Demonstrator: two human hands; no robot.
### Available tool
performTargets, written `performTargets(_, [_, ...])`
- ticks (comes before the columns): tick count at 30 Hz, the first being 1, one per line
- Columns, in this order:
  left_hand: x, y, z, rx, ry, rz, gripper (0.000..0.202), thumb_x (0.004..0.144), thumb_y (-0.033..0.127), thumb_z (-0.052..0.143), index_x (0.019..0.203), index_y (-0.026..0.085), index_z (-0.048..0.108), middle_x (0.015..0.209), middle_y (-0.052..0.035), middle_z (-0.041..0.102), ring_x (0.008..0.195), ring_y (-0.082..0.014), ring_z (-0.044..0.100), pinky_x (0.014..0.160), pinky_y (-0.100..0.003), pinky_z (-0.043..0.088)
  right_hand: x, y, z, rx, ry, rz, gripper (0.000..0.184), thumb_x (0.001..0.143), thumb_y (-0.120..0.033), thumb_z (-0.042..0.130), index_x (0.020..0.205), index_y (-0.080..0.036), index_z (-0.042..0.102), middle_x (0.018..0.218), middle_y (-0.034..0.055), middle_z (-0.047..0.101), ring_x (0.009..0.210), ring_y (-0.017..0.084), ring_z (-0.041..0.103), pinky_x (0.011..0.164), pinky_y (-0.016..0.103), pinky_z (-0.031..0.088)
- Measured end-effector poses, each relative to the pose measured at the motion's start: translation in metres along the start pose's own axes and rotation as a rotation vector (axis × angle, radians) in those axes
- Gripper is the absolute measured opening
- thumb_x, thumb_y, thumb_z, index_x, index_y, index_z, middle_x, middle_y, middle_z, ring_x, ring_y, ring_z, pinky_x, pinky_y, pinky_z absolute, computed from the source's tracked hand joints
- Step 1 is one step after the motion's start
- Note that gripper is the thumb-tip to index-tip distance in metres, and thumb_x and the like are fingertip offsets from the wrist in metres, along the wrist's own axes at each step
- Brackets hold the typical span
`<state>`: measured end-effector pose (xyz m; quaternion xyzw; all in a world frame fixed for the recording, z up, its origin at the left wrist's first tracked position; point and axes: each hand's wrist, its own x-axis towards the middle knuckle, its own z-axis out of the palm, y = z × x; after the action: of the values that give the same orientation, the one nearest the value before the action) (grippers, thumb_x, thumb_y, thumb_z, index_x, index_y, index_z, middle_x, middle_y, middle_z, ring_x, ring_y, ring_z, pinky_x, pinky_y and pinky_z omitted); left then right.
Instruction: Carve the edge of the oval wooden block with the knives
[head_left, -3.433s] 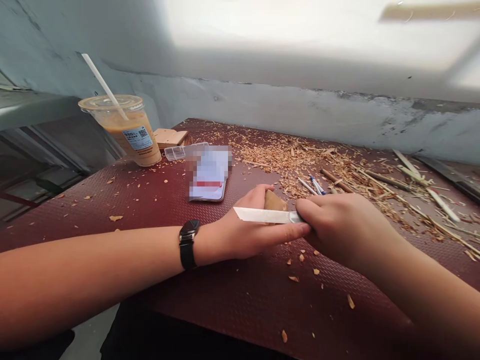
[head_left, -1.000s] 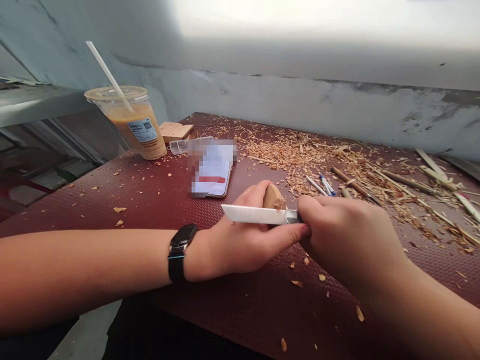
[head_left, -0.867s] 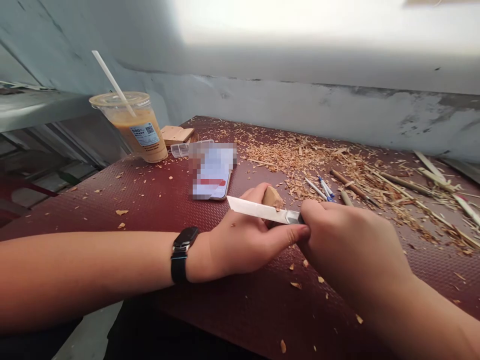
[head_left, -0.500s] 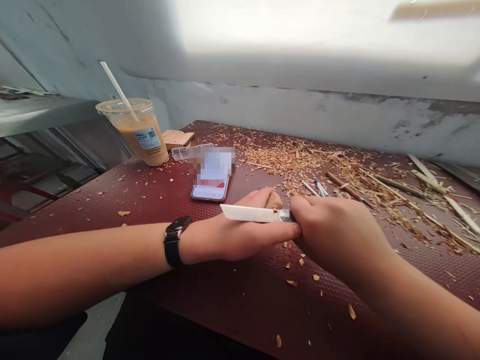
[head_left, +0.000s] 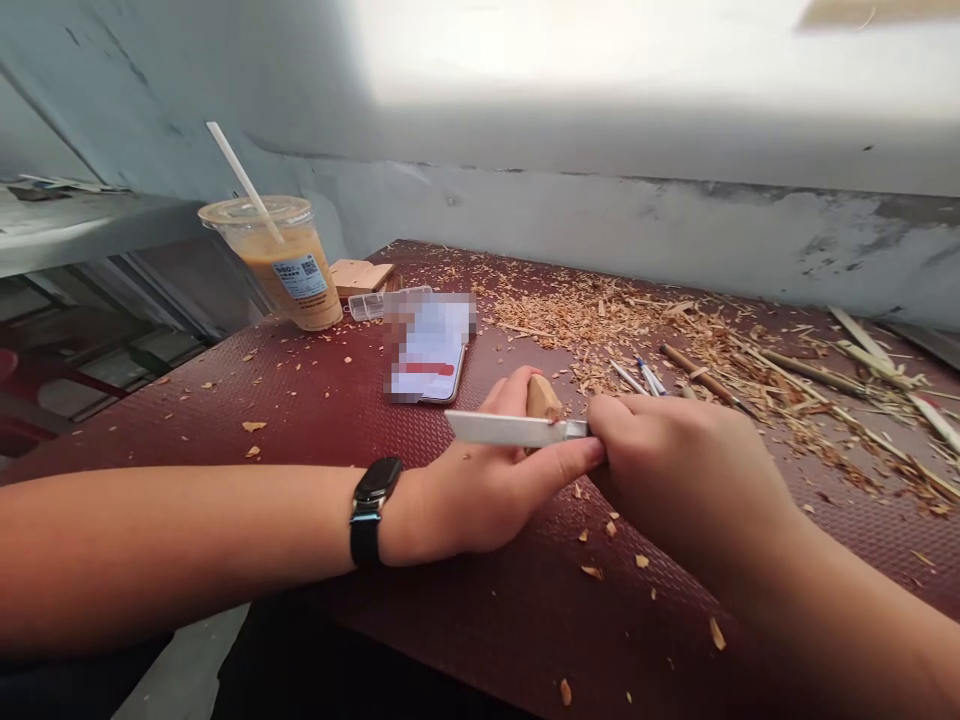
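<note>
Left hand: grip closed around a small wood piece, whose tan tip pokes up above the fingers; the thumb stretches right along the underside of the blade. Black watch on that wrist.

Right hand: grip closed on a knife, handle hidden inside the fist. The pale blade lies roughly level and points left, crossing the near side of the wood piece and touching it.

Both hands are just above the dark red desk, near its front edge. Loose chips lie under them.

Behind: phone flat on the desk, screen blurred. Iced drink cup with straw at the far left corner, small wood block and clear case beside it. Shavings are heaped mid-desk; pens and thin sticks are scattered to the right.
</note>
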<state>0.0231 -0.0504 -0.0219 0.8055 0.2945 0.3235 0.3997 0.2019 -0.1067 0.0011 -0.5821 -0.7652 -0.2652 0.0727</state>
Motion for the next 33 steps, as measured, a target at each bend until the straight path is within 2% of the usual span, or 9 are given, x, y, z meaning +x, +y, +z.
performTargets(4, [0.003, -0.002, 0.003, -0.034, -0.022, 0.043, 0.039, 0.104, 0.046, 0.047, 0.073, 0.022, 0.041, 0.077, 0.0001, 0.046, 0.080, -0.0185, 0.046, 0.082, -0.038, 0.041, 0.001, -0.002, -0.004, 0.015, -0.098, 0.082, 0.022, 0.091, -0.023, 0.051, 0.070, -0.021, 0.054, 0.056, 0.0023, 0.059, 0.046, 0.018, 0.053, 0.052, 0.027, 0.016])
performTargets(7, [0.004, 0.002, -0.002, -0.059, -0.055, -0.043, 0.036, 0.097, 0.053, 0.058, 0.085, 0.023, 0.042, 0.086, 0.0000, 0.052, 0.084, -0.0188, 0.050, 0.079, -0.037, 0.044, 0.003, 0.002, -0.008, 0.063, -0.133, 0.014, 0.018, 0.087, -0.017, 0.053, 0.069, -0.021, 0.054, 0.060, 0.0018, 0.061, 0.049, 0.018, 0.055, 0.053, 0.028, 0.017])
performTargets(10, [0.005, 0.011, -0.012, -0.007, -0.151, -0.135, 0.038, 0.092, 0.057, 0.063, 0.093, 0.023, 0.045, 0.098, -0.0027, 0.057, 0.089, -0.0204, 0.052, 0.076, -0.036, 0.044, 0.006, 0.007, -0.014, 0.105, -0.172, -0.088, 0.017, 0.085, -0.015, 0.055, 0.069, -0.021, 0.055, 0.060, 0.0006, 0.061, 0.051, 0.017, 0.054, 0.054, 0.029, 0.016])
performTargets(13, [0.007, 0.016, -0.016, -0.014, -0.261, -0.143, 0.032, 0.097, 0.051, 0.057, 0.088, 0.023, 0.045, 0.088, -0.0004, 0.053, 0.077, -0.0170, 0.045, 0.066, -0.034, 0.039, 0.008, 0.009, -0.017, 0.144, -0.234, -0.108, 0.018, 0.086, -0.015, 0.054, 0.069, -0.021, 0.056, 0.061, 0.0000, 0.062, 0.052, 0.016, 0.053, 0.055, 0.029, 0.016])
performTargets(19, [0.002, 0.011, -0.006, -0.053, -0.060, -0.149, 0.039, 0.095, 0.054, 0.063, 0.084, 0.022, 0.042, 0.085, 0.0012, 0.048, 0.080, -0.0168, 0.043, 0.072, -0.034, 0.038, 0.009, 0.008, -0.012, 0.063, -0.252, -0.015, 0.018, 0.083, -0.019, 0.055, 0.065, -0.022, 0.054, 0.058, 0.0011, 0.060, 0.050, 0.018, 0.053, 0.053, 0.029, 0.017])
performTargets(23, [0.001, 0.007, 0.003, -0.106, 0.021, -0.086, 0.034, 0.099, 0.043, 0.059, 0.080, 0.021, 0.042, 0.081, 0.0024, 0.040, 0.074, -0.0143, 0.038, 0.072, -0.034, 0.036, 0.009, -0.002, -0.012, 0.054, -0.303, 0.110, 0.020, 0.087, -0.021, 0.052, 0.068, -0.022, 0.057, 0.060, 0.0030, 0.062, 0.052, 0.020, 0.057, 0.052, 0.029, 0.020])
performTargets(26, [0.003, 0.003, 0.005, -0.101, 0.047, -0.022, 0.037, 0.103, 0.044, 0.053, 0.076, 0.021, 0.041, 0.081, 0.0017, 0.041, 0.074, -0.0143, 0.038, 0.073, -0.035, 0.035, 0.011, -0.009, -0.015, 0.055, -0.320, 0.195, 0.024, 0.091, -0.021, 0.049, 0.069, -0.022, 0.057, 0.060, 0.0038, 0.063, 0.054, 0.020, 0.058, 0.051, 0.029, 0.021])
performTargets(29, [0.002, 0.001, 0.002, -0.091, 0.020, -0.035, 0.035, 0.102, 0.046, 0.053, 0.079, 0.021, 0.042, 0.082, 0.0012, 0.043, 0.076, -0.0153, 0.042, 0.074, -0.036, 0.037, 0.010, -0.008, -0.015, 0.072, -0.273, 0.146, 0.022, 0.091, -0.022, 0.051, 0.070, -0.022, 0.057, 0.061, 0.0027, 0.062, 0.052, 0.019, 0.057, 0.051, 0.029, 0.021])
performTargets(33, [-0.001, 0.007, -0.005, -0.023, -0.072, -0.112, 0.039, 0.094, 0.057, 0.060, 0.100, 0.021, 0.047, 0.094, -0.0022, 0.052, 0.084, -0.0193, 0.048, 0.075, -0.038, 0.042, 0.007, 0.006, -0.018, 0.121, -0.215, -0.088, 0.017, 0.080, -0.014, 0.057, 0.065, -0.023, 0.053, 0.056, -0.0009, 0.059, 0.047, 0.017, 0.050, 0.051, 0.029, 0.017])
